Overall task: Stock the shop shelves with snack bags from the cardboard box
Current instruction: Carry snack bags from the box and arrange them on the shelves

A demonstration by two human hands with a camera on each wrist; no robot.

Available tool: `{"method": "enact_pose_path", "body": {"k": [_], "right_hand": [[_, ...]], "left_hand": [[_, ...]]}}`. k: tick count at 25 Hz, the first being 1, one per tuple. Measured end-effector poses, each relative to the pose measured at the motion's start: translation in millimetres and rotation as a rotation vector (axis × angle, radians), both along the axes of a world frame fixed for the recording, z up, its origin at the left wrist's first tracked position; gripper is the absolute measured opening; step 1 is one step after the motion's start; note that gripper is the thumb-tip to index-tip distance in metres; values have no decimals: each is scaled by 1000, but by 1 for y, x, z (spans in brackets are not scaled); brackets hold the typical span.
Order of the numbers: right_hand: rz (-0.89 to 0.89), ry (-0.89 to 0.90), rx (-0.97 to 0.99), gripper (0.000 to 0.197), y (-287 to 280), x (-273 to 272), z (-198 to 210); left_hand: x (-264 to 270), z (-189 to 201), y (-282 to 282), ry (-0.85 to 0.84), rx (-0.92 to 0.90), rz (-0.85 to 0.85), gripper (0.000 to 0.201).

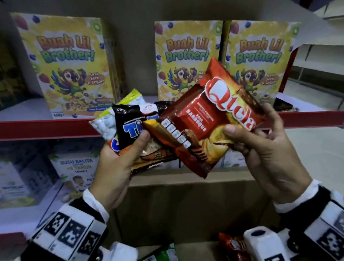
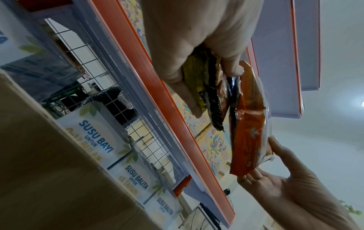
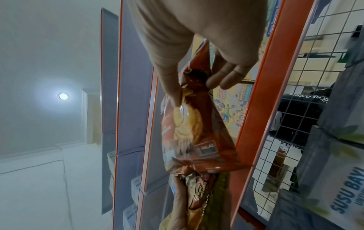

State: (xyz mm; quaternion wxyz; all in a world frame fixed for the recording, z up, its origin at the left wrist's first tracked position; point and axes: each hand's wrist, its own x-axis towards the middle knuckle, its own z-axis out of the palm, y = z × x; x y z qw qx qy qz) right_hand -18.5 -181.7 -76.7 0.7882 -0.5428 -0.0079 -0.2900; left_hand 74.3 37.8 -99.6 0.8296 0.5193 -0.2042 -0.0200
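One red Qtela bag (image 1: 218,112) is the piece our next move turns on, and it sits between both hands, up in front of the shelf edge (image 1: 39,128). Its long axis runs on a slant, the lower end toward our left and the upper end up and to the right, toward the cereal boxes (image 1: 189,58). We grasp it with our right hand (image 1: 268,147), thumb on the printed face and fingers curled behind, so that hand is plainly the nearer one and the one to carry it. Its lower left edge overlaps the fan of other snack bags (image 1: 137,129), several of them, which our left hand (image 1: 115,168) clamps together, thumb pressed over the front of the black one. From the wrist views we cannot tell whether the red bag is also caught in that left grip or only lies against the bundle. We judge it should be drawn clear to the right, then laid on the shelf ahead. Below the hands stands the cardboard box (image 1: 185,203), with a few bags more inside, well apart from what we hold.
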Motion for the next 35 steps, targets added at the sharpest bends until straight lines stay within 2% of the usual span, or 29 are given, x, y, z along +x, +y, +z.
{"method": "enact_pose_path", "body": {"k": [4,7,10,12,15,20,26,32,35], "right_hand": [[-37,-23,-45,74,6,20,7],[-53,29,-78,80,17,31,29],[-58,114,-33,94,27,33,57],[-51,164,-17,92,32,31,86],[-37,207,-38,82,38,19,148],[-31,234,-53,66,53,3,274],[3,179,-90,66,80,8,459],[22,36,-124,63,100,22,598],[13,-1,-139,67,108,26,646]], "left_hand": [[15,3,2,78,6,153,45],[14,24,4,143,42,249,50],[7,56,2,200,102,302,42],[3,87,3,238,126,320,34],[-10,152,10,269,150,364,42],[-34,276,27,301,157,331,61],[-29,456,63,164,155,300,59],[-7,598,84,30,87,294,56],[3,644,92,-39,101,281,46]]}}
